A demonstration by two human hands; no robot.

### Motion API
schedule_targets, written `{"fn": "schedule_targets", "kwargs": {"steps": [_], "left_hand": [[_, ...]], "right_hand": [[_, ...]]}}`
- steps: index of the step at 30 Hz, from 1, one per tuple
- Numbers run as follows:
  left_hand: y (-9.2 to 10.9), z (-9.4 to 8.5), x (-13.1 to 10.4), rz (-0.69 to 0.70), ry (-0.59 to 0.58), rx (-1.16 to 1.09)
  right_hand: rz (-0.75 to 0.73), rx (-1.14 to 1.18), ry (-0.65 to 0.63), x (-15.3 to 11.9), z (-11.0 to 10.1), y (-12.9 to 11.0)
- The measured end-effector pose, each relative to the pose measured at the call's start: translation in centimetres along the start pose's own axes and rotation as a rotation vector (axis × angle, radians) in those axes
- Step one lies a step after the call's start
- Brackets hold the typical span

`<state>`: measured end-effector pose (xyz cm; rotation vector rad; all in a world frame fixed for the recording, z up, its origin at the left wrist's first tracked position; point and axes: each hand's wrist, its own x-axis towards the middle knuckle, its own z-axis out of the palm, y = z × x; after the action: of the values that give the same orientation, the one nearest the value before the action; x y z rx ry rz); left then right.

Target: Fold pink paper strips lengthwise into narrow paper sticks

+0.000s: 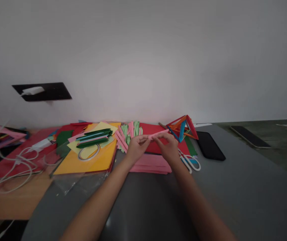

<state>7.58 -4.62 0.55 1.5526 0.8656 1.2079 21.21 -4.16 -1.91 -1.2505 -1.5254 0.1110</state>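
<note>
A narrow pink paper strip (pixel 160 133) is pinched between the fingertips of both my hands, held up over the table. My left hand (pixel 138 144) grips its left end, and my right hand (pixel 167 144) holds it farther right, with the free end sticking out past the fingers. Below the hands lie flat pink paper sheets (pixel 149 167). Just behind is a red sheet (pixel 148 129). Pink and light green folded strips (pixel 128 132) are piled to the left of my left hand. White-handled scissors (pixel 190 163) rest beside my right wrist.
A paper-strip pyramid frame (pixel 190 124) stands by the wall, near a black phone (pixel 210 146). Yellow-orange paper (pixel 68 165) at left bears green strips (pixel 94 142) and a tape roll (pixel 81 156). White cables (pixel 20 160) tangle farther left. Another phone (pixel 250 136) lies at right.
</note>
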Motion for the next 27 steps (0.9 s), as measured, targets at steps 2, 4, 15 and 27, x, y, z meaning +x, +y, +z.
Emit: {"fn": "schedule_targets", "kwargs": {"steps": [2,4,15,27], "left_hand": [[-0.1,0.0,0.0,-0.009,0.009,-0.017],[-0.1,0.0,0.0,-0.019,0.027,-0.027],[-0.3,0.5,-0.1,-0.057,0.074,-0.076],[-0.3,-0.1,0.3,-0.092,0.188,-0.088]], "right_hand": [[0.035,0.019,-0.009,0.0,0.0,-0.1],[0.056,0.031,-0.012,0.0,-0.1,-0.4],[0.072,-0.051,0.088,-0.1,-0.2,-1.0],[0.508,0.545,-0.083,-0.4,0.7,-2.4]]}}
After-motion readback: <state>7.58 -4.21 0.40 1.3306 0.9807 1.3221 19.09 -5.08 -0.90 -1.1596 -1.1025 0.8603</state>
